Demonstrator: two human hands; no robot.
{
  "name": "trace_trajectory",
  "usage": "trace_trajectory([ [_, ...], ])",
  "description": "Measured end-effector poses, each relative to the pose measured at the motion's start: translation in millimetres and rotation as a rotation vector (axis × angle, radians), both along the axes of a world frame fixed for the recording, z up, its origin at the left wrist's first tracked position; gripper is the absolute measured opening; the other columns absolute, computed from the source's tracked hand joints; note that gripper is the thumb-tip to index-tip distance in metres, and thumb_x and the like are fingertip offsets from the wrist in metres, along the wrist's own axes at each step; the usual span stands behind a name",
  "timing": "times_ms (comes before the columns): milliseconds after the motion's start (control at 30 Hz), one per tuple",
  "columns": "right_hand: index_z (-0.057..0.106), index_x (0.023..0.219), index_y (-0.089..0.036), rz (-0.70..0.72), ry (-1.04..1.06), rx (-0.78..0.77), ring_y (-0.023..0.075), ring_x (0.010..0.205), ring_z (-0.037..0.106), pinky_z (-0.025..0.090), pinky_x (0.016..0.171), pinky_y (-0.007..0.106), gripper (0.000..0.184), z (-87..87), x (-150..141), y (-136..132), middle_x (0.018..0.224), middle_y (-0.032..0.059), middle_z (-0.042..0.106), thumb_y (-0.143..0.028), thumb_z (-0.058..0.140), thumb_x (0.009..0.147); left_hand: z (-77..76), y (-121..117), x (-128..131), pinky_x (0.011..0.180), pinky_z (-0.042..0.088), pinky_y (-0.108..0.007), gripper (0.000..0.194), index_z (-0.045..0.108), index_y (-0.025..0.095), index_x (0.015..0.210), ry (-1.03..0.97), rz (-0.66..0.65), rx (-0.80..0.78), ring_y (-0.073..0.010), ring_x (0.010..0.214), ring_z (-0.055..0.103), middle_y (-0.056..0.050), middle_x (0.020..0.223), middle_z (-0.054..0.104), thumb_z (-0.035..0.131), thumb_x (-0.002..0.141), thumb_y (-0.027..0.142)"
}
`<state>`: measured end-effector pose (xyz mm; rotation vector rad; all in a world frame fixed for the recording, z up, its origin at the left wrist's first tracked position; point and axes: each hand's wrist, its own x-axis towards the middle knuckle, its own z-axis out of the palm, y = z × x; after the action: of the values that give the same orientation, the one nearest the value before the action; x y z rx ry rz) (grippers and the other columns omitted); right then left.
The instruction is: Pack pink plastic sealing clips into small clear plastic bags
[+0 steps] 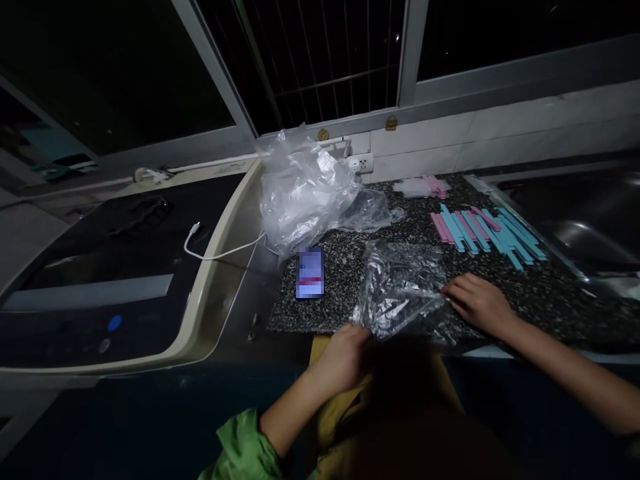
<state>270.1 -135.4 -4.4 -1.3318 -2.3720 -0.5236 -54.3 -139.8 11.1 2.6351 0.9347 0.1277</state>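
We looked down at a speckled dark stone counter point(340, 267) in a dim room. Behind it ran a low wall of pale tiles point(415, 143), with a white socket point(367, 163), below a grey-framed window point(407, 60) that had thin bars point(325, 83) in its middle part and darkness beyond.

A crumpled sheet of clear plastic point(400, 287) lay at the counter's near edge, between our hands. Our left hand point(345, 353), below a green sleeve point(250, 447), was at its near left corner, fingers point(356, 331) curled in; we could not tell whether they gripped it. Our right hand point(477, 303) came in from the right, its fingers point(457, 288) together, pinching the plastic's right side.

Left of the sheet lay a phone point(310, 273) with its screen lit. Behind them sat a big heap of cloudy plastic bags point(305, 187). Pink and light blue flat strips point(480, 230) lay loosely side by side behind our right hand, and a small packet with pink pieces point(425, 187) rested nearer the wall.

A metal sink point(595, 227) filled the far right. On the left stood a cream-rimmed washing machine point(215, 247) with a dark lid, a white cable point(220, 256) trailing over its rim.
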Motion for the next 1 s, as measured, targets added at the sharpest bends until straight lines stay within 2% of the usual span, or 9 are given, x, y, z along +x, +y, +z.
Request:
trace_trajectory([
  [100,0.066,0.084,-0.017,-0.008,-0.047,-0.041,0.0187,0.073,0.054,0.043,0.064,0.029,0.02,2.8,9,1,0.078,0.0074,0.064,-0.016,0.046,0.082,-1.0,3,-2,0.073,0.046,-0.032,0.022,0.058,0.022,0.092,-0.135,0.02,-0.083,-0.019,0.083,0.056,-0.005,0.09,0.063,0.06,0.072,0.029],
  [200,0.066,0.089,-0.018,-0.135,-0.016,-0.107,0.0202,0.078,0.057,0.044,0.067,0.03,0.022,11.0,19,19,0.083,0.0074,0.066,-0.017,0.045,0.081,-4.7,19,-1,0.077,0.047,-0.033,0.014,0.061,0.02,0.089,-0.226,0.071,0.024,-0.019,0.088,0.057,-0.006,0.093,0.064,0.051,0.082,0.029],
  [267,0.066,0.09,-0.019,-0.259,0.047,-0.165,0.0209,0.084,0.059,0.045,0.07,0.03,0.023,17.5,20,42,0.086,0.007,0.067,-0.023,0.043,0.084,-10.8,30,4,0.082,0.047,-0.035,0.021,0.062,0.019,0.094,-0.269,0.137,0.129,-0.0195,0.096,0.057,-0.008,0.103,0.064,0.044,0.087,0.029],
  [467,0.065,0.102,-0.017,-0.522,-0.069,-0.456,0.0231,0.102,0.057,0.044,0.083,0.031,0.029,30.2,3,122,0.107,0.0106,0.065,-0.026,0.044,0.084,-37.3,39,22,0.092,0.047,-0.04,0.029,0.058,0.016,0.11,-0.25,0.059,0.292,-0.0226,0.11,0.056,-0.01,0.12,0.061,0.052,0.085,0.028],
  [600,0.067,0.098,-0.018,-0.543,-0.128,-0.497,0.0251,0.098,0.057,0.044,0.08,0.032,0.027,32.0,2,148,0.099,0.012,0.067,-0.03,0.049,0.082,-47.9,37,20,0.094,0.046,-0.04,0.033,0.056,0.017,0.116,-0.243,0.069,0.32,-0.0223,0.113,0.055,-0.009,0.123,0.06,0.053,0.085,0.028],
  [767,0.069,0.091,-0.016,-0.538,-0.185,-0.518,0.025,0.094,0.058,0.044,0.077,0.032,0.027,31.0,11,151,0.095,0.0128,0.068,-0.022,0.044,0.081,-51.1,35,14,0.093,0.047,-0.04,0.029,0.059,0.02,0.111,-0.221,0.072,0.353,-0.0218,0.111,0.055,-0.008,0.121,0.061,0.053,0.084,0.031],
  [833,0.069,0.091,-0.015,-0.539,-0.196,-0.512,0.0259,0.095,0.057,0.044,0.077,0.033,0.028,30.5,12,150,0.097,0.0136,0.068,-0.023,0.043,0.081,-46.1,41,11,0.096,0.044,-0.043,0.031,0.06,0.018,0.109,-0.218,0.176,0.409,-0.0244,0.112,0.054,-0.011,0.121,0.06,0.053,0.084,0.035],
  [933,0.069,0.09,-0.013,-0.536,-0.205,-0.507,0.0271,0.096,0.057,0.043,0.078,0.035,0.029,30.5,10,150,0.095,0.0151,0.068,-0.023,0.043,0.081,-31.1,65,6,0.101,0.034,-0.054,0.046,0.056,0.012,0.116,-0.16,0.512,0.51,-0.0325,0.116,0.049,-0.019,0.125,0.054,0.05,0.083,0.043],
  [1000,0.069,0.089,-0.012,-0.524,-0.206,-0.507,0.0279,0.096,0.057,0.042,0.079,0.036,0.028,31.5,6,151,0.093,0.0164,0.068,-0.022,0.044,0.079,-19.3,88,0,0.102,0.029,-0.059,0.053,0.053,0.011,0.121,-0.091,0.652,0.509,-0.0352,0.116,0.049,-0.022,0.126,0.052,0.048,0.083,0.048],
])
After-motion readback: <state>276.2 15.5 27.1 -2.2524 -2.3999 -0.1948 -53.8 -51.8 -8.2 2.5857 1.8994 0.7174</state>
